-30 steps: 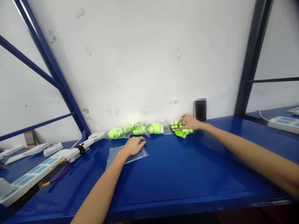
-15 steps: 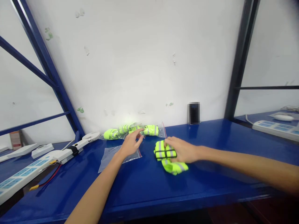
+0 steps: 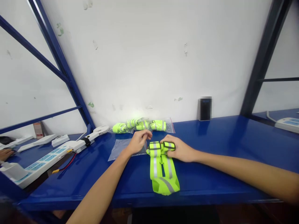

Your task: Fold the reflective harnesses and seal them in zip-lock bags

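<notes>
Centrally, right hand (image 3: pixel 181 150) closed on a neon-yellow reflective vest (image 3: pixel 162 179); left hand (image 3: pixel 139 142) open above a zip bag (image 3: pixel 121 150); power-strip lettering (image 3: pixel 42 163) unreadable.

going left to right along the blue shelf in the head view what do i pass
white plastic power strip, white round mini fan, clear plastic zip bag, left hand, neon-yellow reflective vest, right hand, blurred dark upright block, second white power strip
</notes>
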The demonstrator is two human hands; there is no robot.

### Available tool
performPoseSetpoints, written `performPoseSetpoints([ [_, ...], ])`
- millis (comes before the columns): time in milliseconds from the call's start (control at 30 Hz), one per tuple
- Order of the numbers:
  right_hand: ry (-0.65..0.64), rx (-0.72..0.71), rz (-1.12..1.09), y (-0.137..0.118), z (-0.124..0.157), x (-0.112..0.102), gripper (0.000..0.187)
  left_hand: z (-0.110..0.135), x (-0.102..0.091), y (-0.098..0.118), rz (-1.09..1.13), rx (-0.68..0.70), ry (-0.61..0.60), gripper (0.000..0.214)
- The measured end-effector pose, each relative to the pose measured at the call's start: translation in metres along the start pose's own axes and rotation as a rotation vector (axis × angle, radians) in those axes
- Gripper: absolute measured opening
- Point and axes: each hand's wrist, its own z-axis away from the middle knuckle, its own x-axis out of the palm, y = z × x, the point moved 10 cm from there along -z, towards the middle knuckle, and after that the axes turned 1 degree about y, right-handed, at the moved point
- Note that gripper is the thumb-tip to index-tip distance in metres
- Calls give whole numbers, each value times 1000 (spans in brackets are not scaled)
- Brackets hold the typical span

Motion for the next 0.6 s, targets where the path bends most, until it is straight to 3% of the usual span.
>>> performPoseSetpoints([
  [133, 116, 140, -307, 26, -3, -8, 14, -1, 5, 19, -150, 68, 33, 31],
  [267, 257, 366, -704, 49, 3, -14, 14, -2, -1, 25, -245, 33, 123, 35],
  [367, 345, 552, -946, 64, 11, -12, 17, 0, -5, 29, -390, 47, 161, 26],
  [467, 400, 599, -993, 70, 15, -16, 23, 4, -7, 34, -527, 94, 192, 30],
  [567, 407, 569, -994, 67, 14, -19, 27, 6, 3, 35, -461, 134, 113, 21],
  [600, 392, 559, -1000, 66, 13, -18, 25, 6, 7, 36, -437, 153, 79, 32],
])
